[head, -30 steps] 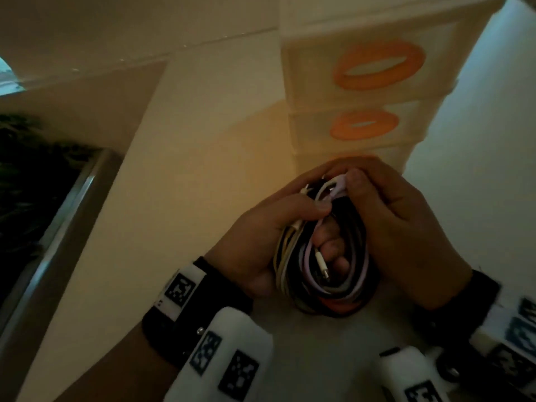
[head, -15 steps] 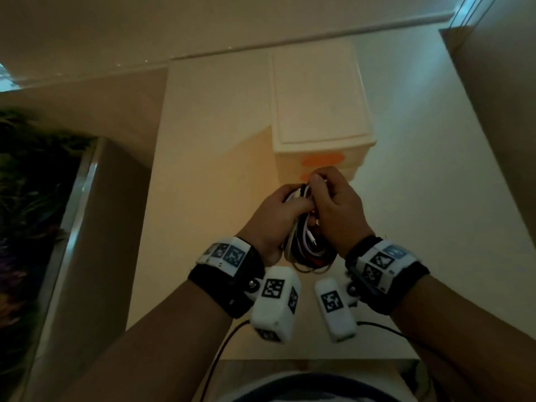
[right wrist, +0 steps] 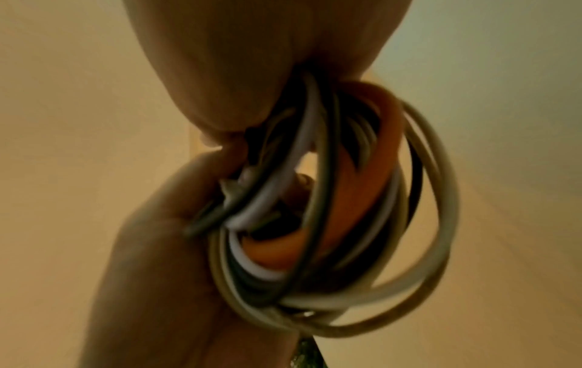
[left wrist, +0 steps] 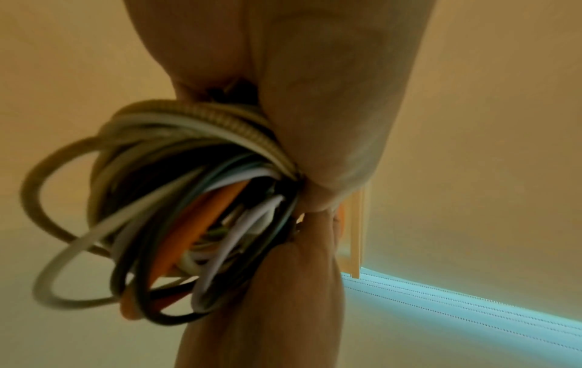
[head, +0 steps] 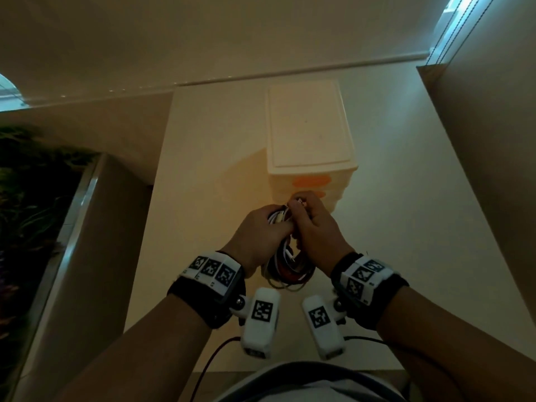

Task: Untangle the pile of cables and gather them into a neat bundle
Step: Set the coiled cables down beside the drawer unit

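My left hand [head: 261, 236] and right hand [head: 316, 227] both hold the cable bundle [head: 287, 268] tight in their grip, up above the pale worktop [head: 203, 216]. The loops hang down. The wristbands [head: 213, 269] show black-and-white square codes, no words I can read.

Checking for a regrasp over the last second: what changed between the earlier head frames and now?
No regrasp visible. The head camera pulled back and up, so the drawer unit now shows its top instead of its orange-handled fronts. Both hands stayed together in front of it: left hand and right hand grip the cable coil, its loops hanging below. The right hand's fingertips work at the coil's top as before.
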`<state>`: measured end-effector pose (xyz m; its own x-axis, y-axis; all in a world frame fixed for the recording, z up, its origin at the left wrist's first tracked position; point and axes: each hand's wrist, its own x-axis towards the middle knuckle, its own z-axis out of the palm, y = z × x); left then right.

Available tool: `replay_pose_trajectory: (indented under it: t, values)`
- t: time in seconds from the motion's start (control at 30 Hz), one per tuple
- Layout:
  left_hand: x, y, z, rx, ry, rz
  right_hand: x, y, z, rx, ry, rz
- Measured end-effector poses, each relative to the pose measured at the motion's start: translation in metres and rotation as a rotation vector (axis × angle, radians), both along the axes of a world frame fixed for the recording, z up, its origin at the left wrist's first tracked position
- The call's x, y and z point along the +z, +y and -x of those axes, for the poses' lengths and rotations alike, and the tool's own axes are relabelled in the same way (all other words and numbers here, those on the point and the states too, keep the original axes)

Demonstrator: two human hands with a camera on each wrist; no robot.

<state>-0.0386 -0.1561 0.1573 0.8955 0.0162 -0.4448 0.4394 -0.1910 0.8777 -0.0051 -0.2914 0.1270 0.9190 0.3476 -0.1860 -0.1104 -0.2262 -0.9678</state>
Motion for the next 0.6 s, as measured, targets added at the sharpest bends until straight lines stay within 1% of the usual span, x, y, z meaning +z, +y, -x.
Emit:
replay_pose_trajectory:
  t: [0.07, 0.13, 0.23, 0.33, 0.37, 0.4, 0.47, 0.53, 0.6]
  values:
    - [-0.002, 0.006, 0.003, 0.043, -0.008, 0.023, 0.008, -0.004, 0.0, 0.028, 0.116, -0.1]
    - [-0.005, 0.014, 0.008, 0.069, 0.013, 0.077, 0.013, -0.01, -0.003, 0.031, 0.3, -0.183]
    - [-0.013, 0.023, 0.016, 0.08, 0.055, 0.173, 0.006, -0.018, -0.009, 0.039, 0.569, -0.244]
    - [-0.021, 0.028, 0.02, 0.118, 0.094, 0.306, -0.005, -0.027, -0.012, -0.013, 0.793, -0.315]
    - [-0.023, 0.03, 0.021, 0.135, 0.109, 0.339, -0.01, -0.029, -0.011, -0.04, 0.829, -0.333]
    - [-0.025, 0.031, 0.021, 0.146, 0.122, 0.357, -0.016, -0.031, -0.009, -0.062, 0.827, -0.326]
    - [-0.027, 0.034, 0.021, 0.148, 0.139, 0.361, -0.029, -0.031, -0.005, -0.115, 0.777, -0.275]
    - [-0.029, 0.038, 0.022, 0.159, 0.139, 0.359, -0.044, -0.028, -0.005, -0.22, 0.752, -0.261]
    - [-0.03, 0.042, 0.023, 0.173, 0.134, 0.366, -0.054, -0.026, -0.011, -0.335, 0.78, -0.303]
